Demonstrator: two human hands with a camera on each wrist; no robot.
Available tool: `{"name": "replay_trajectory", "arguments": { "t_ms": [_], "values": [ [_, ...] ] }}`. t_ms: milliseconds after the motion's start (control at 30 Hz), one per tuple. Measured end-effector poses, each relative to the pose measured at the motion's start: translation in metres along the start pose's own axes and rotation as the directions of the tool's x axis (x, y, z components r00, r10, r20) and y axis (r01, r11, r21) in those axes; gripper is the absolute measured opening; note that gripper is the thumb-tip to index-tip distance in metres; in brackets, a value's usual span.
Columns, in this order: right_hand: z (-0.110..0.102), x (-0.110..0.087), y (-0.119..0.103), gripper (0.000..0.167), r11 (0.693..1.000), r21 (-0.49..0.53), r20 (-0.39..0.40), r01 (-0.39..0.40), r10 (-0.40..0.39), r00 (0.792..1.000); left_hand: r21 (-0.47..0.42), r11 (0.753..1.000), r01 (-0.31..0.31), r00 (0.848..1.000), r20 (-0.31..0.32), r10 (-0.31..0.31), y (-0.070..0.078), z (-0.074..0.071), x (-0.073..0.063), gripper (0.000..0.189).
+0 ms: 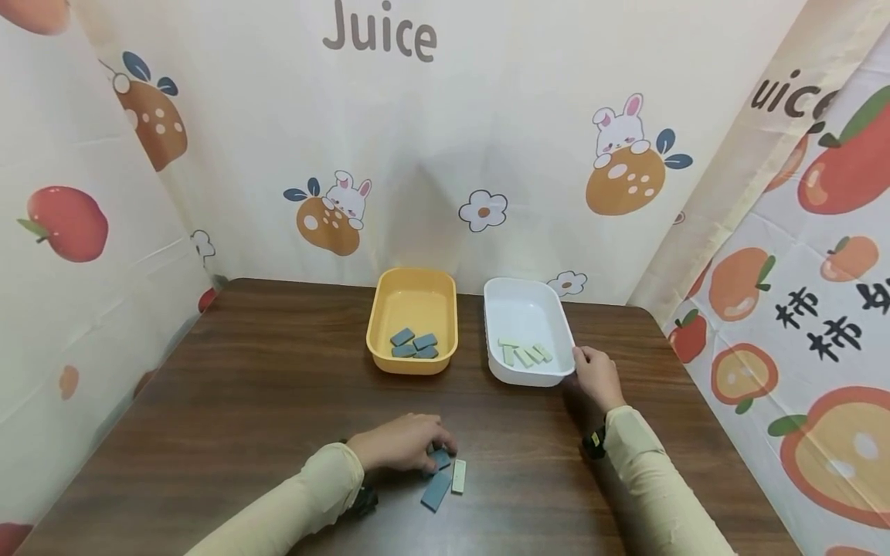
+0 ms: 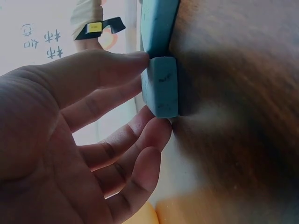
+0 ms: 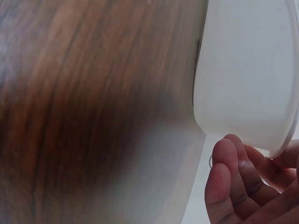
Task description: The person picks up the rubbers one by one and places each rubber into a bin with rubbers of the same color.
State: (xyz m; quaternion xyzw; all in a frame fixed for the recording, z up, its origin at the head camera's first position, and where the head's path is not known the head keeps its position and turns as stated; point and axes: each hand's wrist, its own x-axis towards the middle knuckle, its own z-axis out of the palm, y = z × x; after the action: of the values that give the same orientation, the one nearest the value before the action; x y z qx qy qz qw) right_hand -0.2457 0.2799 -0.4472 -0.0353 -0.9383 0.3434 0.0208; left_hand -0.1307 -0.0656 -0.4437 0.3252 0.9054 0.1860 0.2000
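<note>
My left hand (image 1: 403,442) is low over the table, pinching a small blue-grey rectangular block (image 2: 163,88). In the left wrist view, the thumb lies at one edge of this block and fingertips at the opposite edge. A second blue-grey block (image 1: 436,491) lies right beside it, nearer to me. Just right of the pair is a pale green block (image 1: 459,476). My right hand (image 1: 598,377) grips the near right corner of a white tray (image 1: 524,305) by its rim. Seen from the right wrist, the other fingers curl below that rim, beside the tray's wall (image 3: 247,70).
Several pale green blocks (image 1: 524,357) lie in the near end of the white tray. To its left stands a yellow tray (image 1: 410,297) with several blue-grey blocks (image 1: 415,344). Both trays sit at the back of the brown wooden table (image 1: 278,363), before a printed curtain (image 1: 424,116).
</note>
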Motion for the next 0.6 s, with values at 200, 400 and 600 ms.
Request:
{"name": "replay_trajectory", "arguments": {
  "t_ms": [200,400,600],
  "values": [
    [0.0005,0.0012,0.0009,0.044,1.0,0.005,0.005,-0.001,0.001,1.0,-0.005,1.0,0.002,1.0,-0.009,-0.002,0.0005,0.0015,0.0009,0.028],
    [0.0009,0.0004,0.001,0.044,1.0,0.006,0.01,-0.003,0.003,1.0,0.009,1.0,0.012,1.0,-0.018,-0.012,0.0016,0.0037,0.001,0.025],
    [0.0017,0.0009,0.001,0.044,1.0,0.016,0.006,-0.003,0.003,1.0,0.004,0.999,0.032,0.999,-0.009,-0.032,0.0018,0.0038,0.0011,0.023]
  ]
}}
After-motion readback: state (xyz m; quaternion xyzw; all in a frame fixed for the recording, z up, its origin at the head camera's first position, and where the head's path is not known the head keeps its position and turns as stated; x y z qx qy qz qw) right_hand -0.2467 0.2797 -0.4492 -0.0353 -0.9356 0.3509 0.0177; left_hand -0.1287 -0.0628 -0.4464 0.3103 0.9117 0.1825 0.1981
